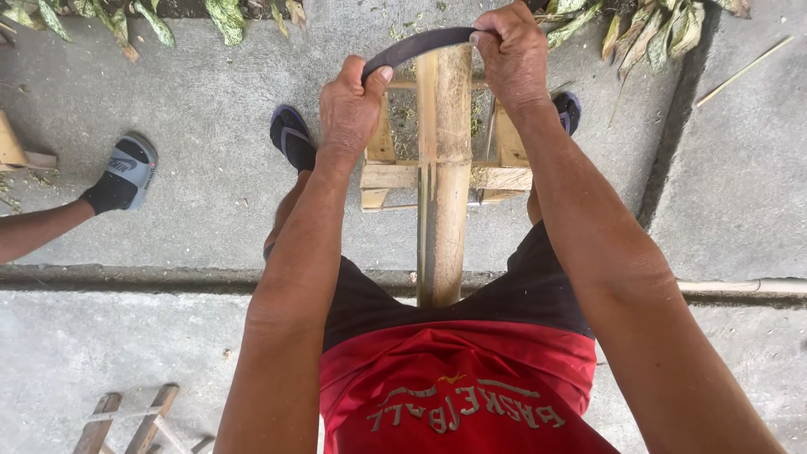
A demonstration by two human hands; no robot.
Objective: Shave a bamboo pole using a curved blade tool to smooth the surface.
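Left hand (351,105) clenched on left end of curved blade (420,44); right hand (513,52) grasping right end. Blade across far end of bamboo pole (443,168), pole lying on wooden frame (504,176). Another person's sandalled foot (124,172) far left.

left hand (351,105), right hand (513,55) gripping curved blade (420,44), bamboo pole (443,168)

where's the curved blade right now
In the head view the curved blade lies across the far end of the bamboo pole, gripped by the left hand and right hand.
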